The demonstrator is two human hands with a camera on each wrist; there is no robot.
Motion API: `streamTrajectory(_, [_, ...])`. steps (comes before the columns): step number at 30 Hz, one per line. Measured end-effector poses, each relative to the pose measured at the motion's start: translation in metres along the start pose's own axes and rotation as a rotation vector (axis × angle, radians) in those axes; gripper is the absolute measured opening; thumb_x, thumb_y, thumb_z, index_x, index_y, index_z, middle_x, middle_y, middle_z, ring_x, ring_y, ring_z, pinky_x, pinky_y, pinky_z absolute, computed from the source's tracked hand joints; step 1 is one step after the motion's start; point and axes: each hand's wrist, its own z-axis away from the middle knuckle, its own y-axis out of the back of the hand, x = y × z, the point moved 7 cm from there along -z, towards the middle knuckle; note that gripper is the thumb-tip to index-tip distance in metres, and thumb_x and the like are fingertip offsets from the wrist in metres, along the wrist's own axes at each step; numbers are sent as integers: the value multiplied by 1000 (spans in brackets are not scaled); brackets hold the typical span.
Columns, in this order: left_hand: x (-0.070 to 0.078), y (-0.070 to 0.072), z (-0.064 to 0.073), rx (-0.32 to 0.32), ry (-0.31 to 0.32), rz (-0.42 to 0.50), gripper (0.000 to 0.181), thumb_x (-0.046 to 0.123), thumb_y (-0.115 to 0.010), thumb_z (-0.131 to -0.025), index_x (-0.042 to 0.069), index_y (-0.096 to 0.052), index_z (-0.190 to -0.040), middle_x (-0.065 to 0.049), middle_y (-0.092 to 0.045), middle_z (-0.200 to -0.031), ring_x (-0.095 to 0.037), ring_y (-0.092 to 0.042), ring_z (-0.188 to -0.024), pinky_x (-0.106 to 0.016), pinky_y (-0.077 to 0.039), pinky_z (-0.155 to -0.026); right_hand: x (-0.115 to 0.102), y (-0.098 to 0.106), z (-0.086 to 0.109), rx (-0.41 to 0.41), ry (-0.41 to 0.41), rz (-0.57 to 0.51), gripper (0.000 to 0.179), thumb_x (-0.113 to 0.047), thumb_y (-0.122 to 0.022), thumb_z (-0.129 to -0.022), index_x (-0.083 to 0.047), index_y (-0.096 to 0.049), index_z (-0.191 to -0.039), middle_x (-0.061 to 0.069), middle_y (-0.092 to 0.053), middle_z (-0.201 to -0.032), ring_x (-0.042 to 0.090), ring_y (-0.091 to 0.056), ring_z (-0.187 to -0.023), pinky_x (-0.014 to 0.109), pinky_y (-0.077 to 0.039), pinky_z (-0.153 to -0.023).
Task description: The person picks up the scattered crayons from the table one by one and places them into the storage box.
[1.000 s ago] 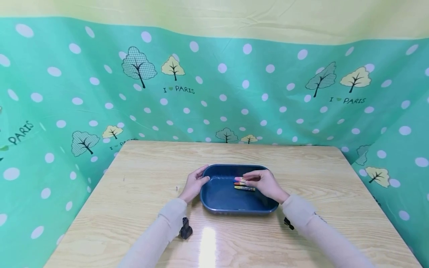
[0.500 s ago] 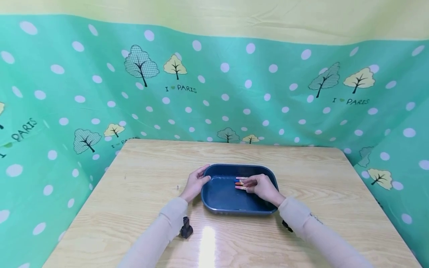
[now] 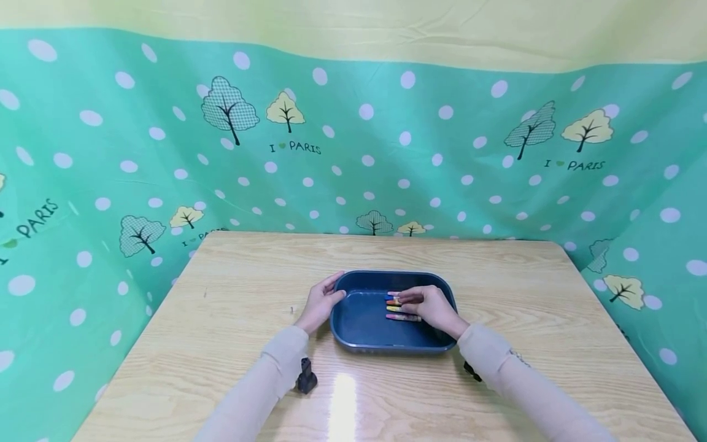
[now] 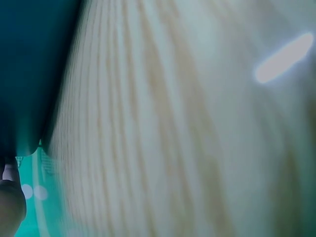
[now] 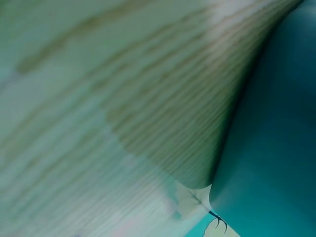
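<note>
A dark blue rectangular tray [image 3: 364, 334] with rounded corners sits on the table. My left hand [image 3: 320, 305] grips its left rim, the thumb over the inside and the fingers outside. Several crayons lie side by side in the tray, right of its middle. My right hand [image 3: 433, 309] reaches in over them and pinches the orange crayon [image 3: 393, 302] between thumb and fingers. Just beyond is a blue crayon [image 3: 390, 298]; nearer me lie a yellow crayon [image 3: 393, 309] and a pink crayon [image 3: 402, 317]. The fingers partly cover the crayons. Both wrist views show mostly tray side and tabletop.
The wood-grain table [image 3: 248, 276] extends around the tray on all sides. A green dotted curtain [image 3: 353, 135] with printed trees hangs behind and beside it. Black wrist devices [image 3: 306, 376] show under the sleeves.
The pink crayon has come from the far side of the row to its near side, beyond the yellow one. My right hand has shifted slightly nearer; my left hand keeps its hold.
</note>
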Motion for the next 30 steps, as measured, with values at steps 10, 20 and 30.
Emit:
streamTrajectory(10, [-2, 0, 2, 8, 10, 4, 49, 4, -56, -87, 7, -46, -134, -15, -45, -138, -29, -45, -125, -35, -42, -102, 0, 3, 1, -5, 29, -66, 26, -4, -64, -83, -2, -66, -109, 11, -69, -100, 19, -66, -92, 33, -56, -81])
streamTrajectory(20, [3, 0, 1, 22, -10, -21, 47, 3, -55, -87, 7, -48, -133, -15, -48, -136, -29, -48, -123, -36, -43, -101, -8, 29, 13, 66, 27, -126, 28, -8, -64, -84, 0, -64, -111, 12, -68, -105, 20, -66, -93, 30, -56, -79])
streamTrajectory(30, [12, -1, 5, 4, -9, -7, 47, 1, -54, -87, 4, -46, -134, -18, -45, -137, -32, -46, -124, -37, -41, -102, -7, 69, 52, -15, 47, -166, 45, -24, -64, -85, -1, -56, -123, 15, -61, -119, 25, -59, -109, 31, -52, -89])
